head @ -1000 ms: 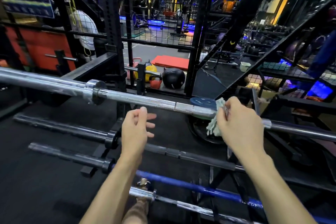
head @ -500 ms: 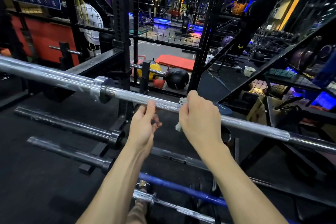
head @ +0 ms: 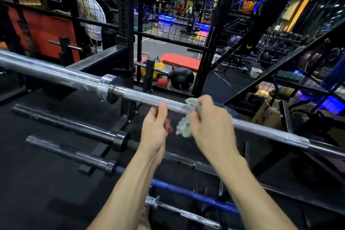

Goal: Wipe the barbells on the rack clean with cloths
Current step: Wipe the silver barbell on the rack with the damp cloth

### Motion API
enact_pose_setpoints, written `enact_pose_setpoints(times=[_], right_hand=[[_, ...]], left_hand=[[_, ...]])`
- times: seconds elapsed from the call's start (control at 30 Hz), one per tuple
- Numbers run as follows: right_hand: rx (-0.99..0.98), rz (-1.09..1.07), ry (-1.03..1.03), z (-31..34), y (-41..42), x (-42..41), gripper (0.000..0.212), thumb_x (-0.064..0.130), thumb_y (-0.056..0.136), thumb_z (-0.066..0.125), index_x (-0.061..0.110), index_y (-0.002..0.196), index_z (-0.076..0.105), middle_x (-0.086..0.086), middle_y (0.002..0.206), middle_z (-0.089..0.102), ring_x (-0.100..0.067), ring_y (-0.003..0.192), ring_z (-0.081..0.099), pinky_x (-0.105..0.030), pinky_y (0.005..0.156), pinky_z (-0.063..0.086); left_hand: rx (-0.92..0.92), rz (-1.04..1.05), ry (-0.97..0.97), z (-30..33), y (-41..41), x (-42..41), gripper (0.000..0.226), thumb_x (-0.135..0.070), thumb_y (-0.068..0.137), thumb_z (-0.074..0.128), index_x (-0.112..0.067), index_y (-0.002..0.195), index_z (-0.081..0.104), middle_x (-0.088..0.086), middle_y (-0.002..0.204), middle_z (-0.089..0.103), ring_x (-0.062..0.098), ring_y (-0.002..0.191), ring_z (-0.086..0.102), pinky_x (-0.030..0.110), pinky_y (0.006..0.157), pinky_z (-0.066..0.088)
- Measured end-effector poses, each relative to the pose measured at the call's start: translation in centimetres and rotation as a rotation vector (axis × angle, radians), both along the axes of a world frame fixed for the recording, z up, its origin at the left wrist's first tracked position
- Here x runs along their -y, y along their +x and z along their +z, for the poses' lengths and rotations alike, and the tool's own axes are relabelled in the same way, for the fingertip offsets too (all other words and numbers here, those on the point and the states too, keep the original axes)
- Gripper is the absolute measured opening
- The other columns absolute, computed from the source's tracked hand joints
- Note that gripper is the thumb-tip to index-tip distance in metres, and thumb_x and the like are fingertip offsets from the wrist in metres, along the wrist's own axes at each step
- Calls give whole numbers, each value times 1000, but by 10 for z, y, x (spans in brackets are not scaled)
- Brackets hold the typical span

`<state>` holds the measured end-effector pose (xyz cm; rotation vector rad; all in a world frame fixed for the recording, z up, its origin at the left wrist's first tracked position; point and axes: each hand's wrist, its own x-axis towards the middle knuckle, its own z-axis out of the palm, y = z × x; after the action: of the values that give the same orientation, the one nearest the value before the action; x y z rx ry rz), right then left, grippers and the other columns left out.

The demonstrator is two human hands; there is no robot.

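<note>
- The top barbell (head: 149,97) is a chrome bar running from the upper left down to the lower right, with its collar (head: 110,88) left of centre and a knurled shaft beyond it.
- The right hand (head: 209,119) has its grip wrapped round a pale grey-green cloth (head: 186,117), holding it against the knurled shaft just right of the left hand (the cloth's loose end hangs below the bar).
- The left hand (head: 155,127) sits just beside the cloth, thumb raised and touching the near side of the bar; its fingers are loosely curled and hold nothing.
- Below the top bar, a dark barbell (head: 74,127), a second dark barbell (head: 65,153) with a blue shaft, and a chrome barbell (head: 186,213) lie in descending tiers on the black rack (head: 127,24).
- On the floor behind the rack sit a black medicine ball (head: 182,78), a red kettlebell (head: 163,80), a yellow ball (head: 155,69) and a red mat (head: 181,60).
</note>
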<state>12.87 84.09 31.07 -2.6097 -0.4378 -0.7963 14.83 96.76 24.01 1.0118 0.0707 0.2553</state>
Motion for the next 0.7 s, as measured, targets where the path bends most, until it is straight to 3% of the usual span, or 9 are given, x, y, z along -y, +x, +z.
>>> enact_pose_setpoints(times=[0.07,0.13,0.23,0.33,0.4,0.6,0.7], right_hand=[[-50,52,-78,3,6,-35,12,25,102,50,14,103,43,-12,93,70,-40,85,65,-41,64,35],[-82,77,-106,7,11,-57,18,31,103,46,14,108,44,-11,97,69,-39,89,64,-42,67,39],[-47,56,-88,7,10,-38,16,29,98,53,16,104,46,-9,86,68,-40,81,63,-40,62,37],[-21,-52,-25,2,-3,13,21,25,89,64,19,96,46,-5,69,64,-38,68,62,-39,57,39],[-35,-112,3,0,-15,36,24,24,87,67,22,94,43,2,59,58,-32,57,58,-40,54,44],[-4,-121,-33,6,-4,11,19,13,91,59,12,85,41,-1,52,47,-31,50,44,-40,52,32],[-29,-24,-30,12,8,-20,18,14,94,57,12,87,41,4,55,40,-20,49,34,-39,51,19]], left_hand=[[3,-26,18,0,-3,-2,44,-47,101,52,-6,116,57,-2,81,70,6,68,61,22,65,50],[20,-37,57,1,-5,-7,35,-44,103,49,-11,105,60,-9,69,66,2,59,59,16,53,45],[1,5,48,3,-4,-11,45,-48,97,58,-7,114,63,-1,78,62,9,71,57,24,67,47],[-42,35,36,2,-2,-11,26,-42,101,58,-16,100,60,-6,69,38,8,65,38,28,67,41],[-46,29,23,2,-2,-10,22,-40,102,57,-19,97,58,-8,67,35,7,63,36,29,65,40],[-47,-5,9,0,-1,-9,26,-43,99,61,-17,100,58,-10,70,39,8,66,37,30,66,39],[-47,-43,19,2,-2,-12,41,-49,96,65,-11,113,62,1,86,60,16,79,55,33,77,46]])
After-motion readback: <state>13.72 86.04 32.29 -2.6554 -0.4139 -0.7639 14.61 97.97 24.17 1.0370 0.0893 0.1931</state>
